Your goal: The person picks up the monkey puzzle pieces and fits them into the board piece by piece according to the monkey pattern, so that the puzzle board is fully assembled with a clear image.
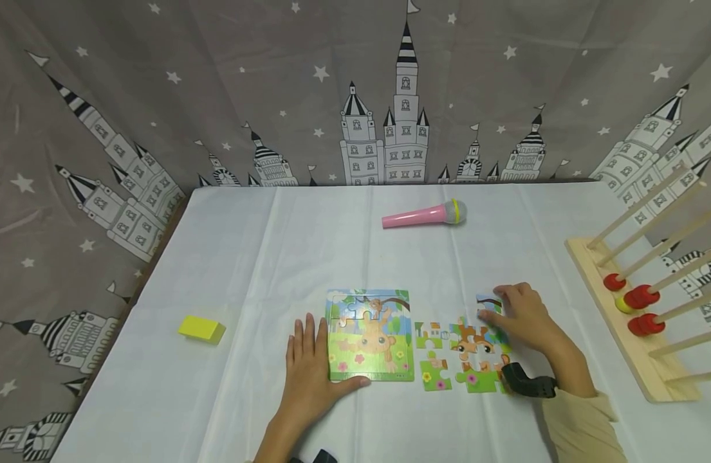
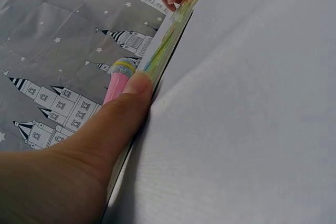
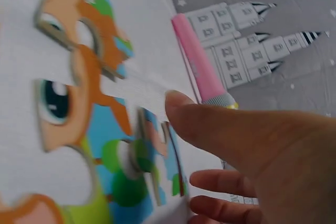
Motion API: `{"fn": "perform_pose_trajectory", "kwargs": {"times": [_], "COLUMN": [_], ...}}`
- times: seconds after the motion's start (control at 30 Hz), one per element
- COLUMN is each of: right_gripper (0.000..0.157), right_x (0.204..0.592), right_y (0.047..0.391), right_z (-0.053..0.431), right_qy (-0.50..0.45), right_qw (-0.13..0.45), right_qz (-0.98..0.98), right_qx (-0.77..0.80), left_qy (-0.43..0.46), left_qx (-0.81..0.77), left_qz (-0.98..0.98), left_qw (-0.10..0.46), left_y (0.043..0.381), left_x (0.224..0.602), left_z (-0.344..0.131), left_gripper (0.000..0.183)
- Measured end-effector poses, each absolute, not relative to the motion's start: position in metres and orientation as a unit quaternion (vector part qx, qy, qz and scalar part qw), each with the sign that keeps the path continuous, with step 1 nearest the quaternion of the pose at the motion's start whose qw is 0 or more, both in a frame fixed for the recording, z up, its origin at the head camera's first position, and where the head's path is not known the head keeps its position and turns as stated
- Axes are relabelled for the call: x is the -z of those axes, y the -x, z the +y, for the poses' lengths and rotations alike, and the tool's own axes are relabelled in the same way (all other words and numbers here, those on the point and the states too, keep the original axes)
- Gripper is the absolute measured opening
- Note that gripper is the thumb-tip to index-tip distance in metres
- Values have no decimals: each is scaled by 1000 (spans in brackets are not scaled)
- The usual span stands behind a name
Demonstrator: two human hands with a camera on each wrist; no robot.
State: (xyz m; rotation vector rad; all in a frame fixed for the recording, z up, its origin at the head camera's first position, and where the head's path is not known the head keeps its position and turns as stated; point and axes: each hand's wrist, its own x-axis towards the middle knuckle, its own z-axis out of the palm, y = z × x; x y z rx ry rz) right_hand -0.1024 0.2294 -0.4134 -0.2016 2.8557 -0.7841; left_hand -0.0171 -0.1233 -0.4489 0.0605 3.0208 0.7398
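A square giraffe puzzle board (image 1: 369, 341), with several pieces fitted along its upper part, lies on the white cloth. My left hand (image 1: 311, 373) rests flat along its left side, fingers straight, thumb (image 2: 137, 85) against its near edge. To the right of the board lie loose puzzle pieces (image 1: 477, 350) showing the giraffe's eyes, grass and flowers. Over the upper right of these is my right hand (image 1: 526, 318). Its thumb and fingers are parted around a piece with a dark branch (image 1: 488, 303); in the right wrist view, the thumb (image 3: 181, 106) stands apart from that piece.
A pink toy microphone (image 1: 421, 215) lies behind the board. At the far left is a yellow block (image 1: 201, 329). On the right stands a wooden peg rack (image 1: 627, 328) with red and yellow beads. A grey castle-print curtain (image 1: 245, 77) hangs behind the table.
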Motion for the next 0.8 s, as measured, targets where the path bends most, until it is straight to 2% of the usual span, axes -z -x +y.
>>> {"fn": "perform_pose_trajectory", "kwargs": {"times": [0.6,0.8], "right_gripper": [56,55], "right_x": [426,426], "right_y": [93,92], "right_z": [215,215], "right_qy": [30,23], "right_qw": [-10,-8], "right_qz": [968,959], "right_qx": [251,283], "left_qy": [-17,-16], "left_qx": [-239,-238], "left_qz": [971,971], "left_qw": [18,17], "left_y": [17,16], "left_x": [448,448], "left_z": [-124,-123], "left_gripper": [123,123]}}
